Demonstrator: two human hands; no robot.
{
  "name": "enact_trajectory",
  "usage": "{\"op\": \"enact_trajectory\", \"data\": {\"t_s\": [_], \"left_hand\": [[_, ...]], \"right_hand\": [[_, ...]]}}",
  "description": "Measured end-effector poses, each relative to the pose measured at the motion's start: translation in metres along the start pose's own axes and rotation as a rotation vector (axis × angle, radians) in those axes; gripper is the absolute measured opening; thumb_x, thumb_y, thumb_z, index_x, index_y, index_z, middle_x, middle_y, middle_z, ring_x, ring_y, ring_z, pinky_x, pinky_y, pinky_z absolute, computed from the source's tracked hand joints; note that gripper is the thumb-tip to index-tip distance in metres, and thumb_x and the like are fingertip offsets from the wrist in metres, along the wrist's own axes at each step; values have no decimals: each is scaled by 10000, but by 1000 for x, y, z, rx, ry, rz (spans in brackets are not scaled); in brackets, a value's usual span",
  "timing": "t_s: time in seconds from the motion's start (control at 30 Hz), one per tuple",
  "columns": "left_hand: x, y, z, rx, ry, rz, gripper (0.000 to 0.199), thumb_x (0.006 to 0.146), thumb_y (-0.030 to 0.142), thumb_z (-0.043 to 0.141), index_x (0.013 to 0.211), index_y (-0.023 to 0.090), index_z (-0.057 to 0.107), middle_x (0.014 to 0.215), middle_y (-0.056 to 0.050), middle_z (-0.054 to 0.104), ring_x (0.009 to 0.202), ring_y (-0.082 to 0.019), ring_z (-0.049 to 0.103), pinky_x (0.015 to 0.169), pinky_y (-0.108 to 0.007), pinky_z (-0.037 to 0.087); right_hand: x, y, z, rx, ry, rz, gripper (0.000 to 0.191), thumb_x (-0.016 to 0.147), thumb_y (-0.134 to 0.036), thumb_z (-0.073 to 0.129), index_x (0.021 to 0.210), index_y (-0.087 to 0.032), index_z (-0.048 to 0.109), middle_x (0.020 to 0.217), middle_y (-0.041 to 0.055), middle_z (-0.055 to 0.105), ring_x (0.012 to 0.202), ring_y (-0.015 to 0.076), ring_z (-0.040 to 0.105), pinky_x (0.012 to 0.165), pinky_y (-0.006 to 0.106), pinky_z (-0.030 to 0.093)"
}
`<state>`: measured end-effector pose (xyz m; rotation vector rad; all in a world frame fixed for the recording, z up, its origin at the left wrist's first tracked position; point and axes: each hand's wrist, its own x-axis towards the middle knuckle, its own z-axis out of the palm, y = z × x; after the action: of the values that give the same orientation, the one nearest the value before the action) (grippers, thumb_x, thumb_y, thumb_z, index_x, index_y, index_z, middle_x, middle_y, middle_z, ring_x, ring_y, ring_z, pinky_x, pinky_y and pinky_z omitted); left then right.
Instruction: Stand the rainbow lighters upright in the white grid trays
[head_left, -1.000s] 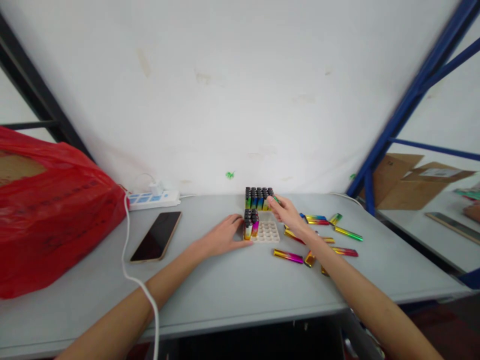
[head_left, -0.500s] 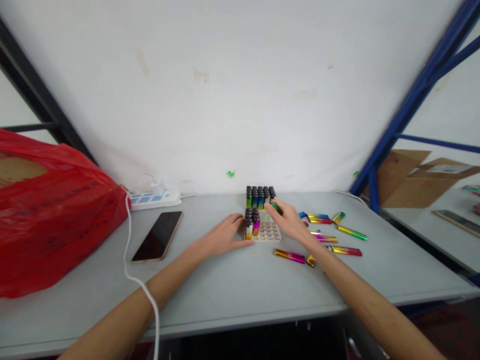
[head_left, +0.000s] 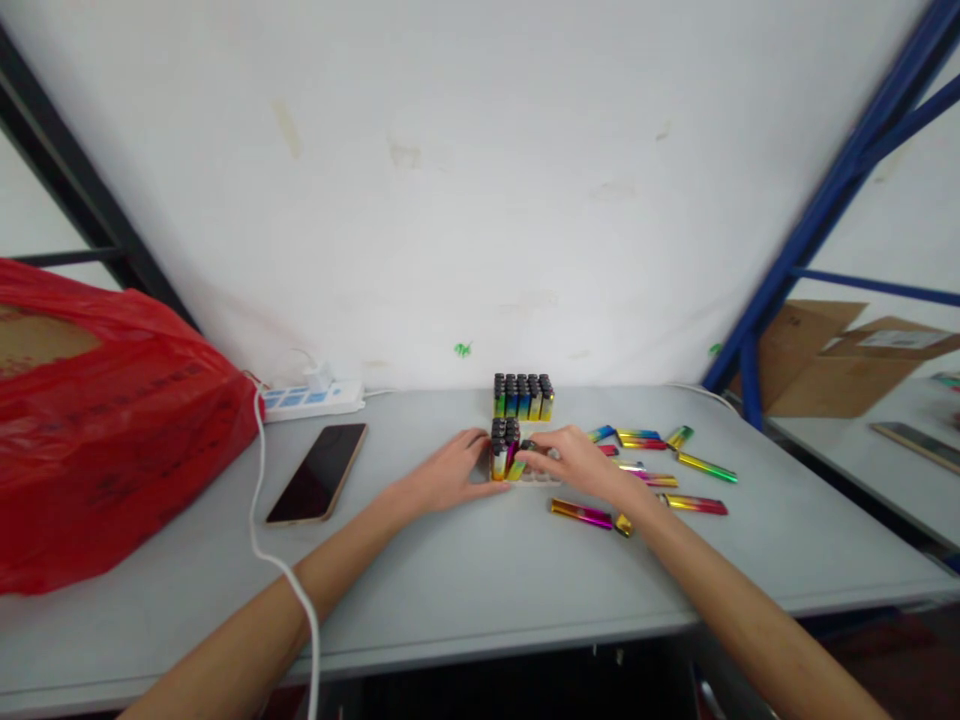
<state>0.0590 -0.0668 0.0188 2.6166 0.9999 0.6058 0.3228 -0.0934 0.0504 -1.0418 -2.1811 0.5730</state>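
Observation:
My right hand [head_left: 576, 462] pinches a yellow-green lighter [head_left: 517, 470] with a black top. It tilts over the front of a pale tray [head_left: 537, 482] with round pockets, beside upright lighters [head_left: 499, 462] filling the tray's left side. My left hand [head_left: 444, 476] grips the tray's left front corner, thumb along the front edge and fingers by the lighters. Part of the tray is hidden under my right hand. Behind it stands a block of upright lighters [head_left: 523, 398] in close rows.
Loose shiny lighters [head_left: 651, 480] lie scattered to the right, with a gold-and-purple one [head_left: 581, 514] nearer the front. Leftward are a phone [head_left: 319, 474], a power strip [head_left: 315, 401], a white cable [head_left: 259, 500] and a red plastic bag [head_left: 120, 430]. A blue frame [head_left: 806, 210] rises at right.
My right hand has come down and towards me from the back of the tray, bringing the lighter to the front beside the standing ones. My left hand stays in place.

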Motion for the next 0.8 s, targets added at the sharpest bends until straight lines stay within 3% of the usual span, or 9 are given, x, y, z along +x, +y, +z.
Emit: {"op": "enact_trajectory", "data": {"t_s": [0.23, 0.4, 0.57, 0.63, 0.7, 0.8], "left_hand": [[1, 0, 0, 6, -16, 7, 541, 949, 614, 716, 1275, 188, 647, 1334, -155, 672, 1286, -353, 625, 1128, -478, 508], [0, 0, 0, 16, -9, 2, 559, 948, 626, 707, 1291, 189, 643, 1350, -153, 667, 1302, -347, 619, 1140, -458, 502], [1, 3, -2, 25, -11, -12, 621, 934, 676, 696, 1310, 185, 640, 1349, -156, 674, 1292, -350, 626, 1145, -459, 497], [1, 3, -2, 26, -19, -23, 619, 930, 688, 691, 1283, 182, 652, 1330, -160, 680, 1274, -355, 635, 1123, -460, 512], [1, 3, -2, 19, -18, -23, 614, 931, 692, 683, 1278, 187, 654, 1330, -157, 679, 1271, -355, 635, 1119, -462, 515], [0, 3, -2, 12, -11, -15, 626, 930, 697, 678, 1297, 192, 645, 1352, -152, 670, 1284, -351, 628, 1137, -461, 504]], "right_hand": [[2, -2, 15, -263, -35, -22, 466, 999, -600, 664, 721, -227, 679, 675, 42, 667, 583, 184, 522, 602, 303, 319], [0, 0, -3, -335, -72, 7, 493, 1083, -571, 522, 787, -227, 715, 712, 39, 677, 635, 188, 556, 659, 305, 384], [-9, 47, -44, -480, 142, 49, 260, 1066, -310, 541, 1078, -210, 780, 1091, 142, 780, 1037, 303, 679, 1012, 448, 494], [-16, 73, -59, -531, 123, 117, 307, 992, -153, 550, 1200, -184, 774, 1266, 171, 757, 1174, 322, 678, 1097, 488, 485], [-23, 95, -70, -549, 45, 194, 352, 898, -81, 611, 1174, -194, 798, 1282, 157, 766, 1197, 321, 695, 1102, 467, 505], [-27, 111, -78, -524, -27, 273, 277, 826, -98, 709, 1036, -223, 839, 1141, 127, 812, 1074, 319, 741, 1011, 430, 551]]}}
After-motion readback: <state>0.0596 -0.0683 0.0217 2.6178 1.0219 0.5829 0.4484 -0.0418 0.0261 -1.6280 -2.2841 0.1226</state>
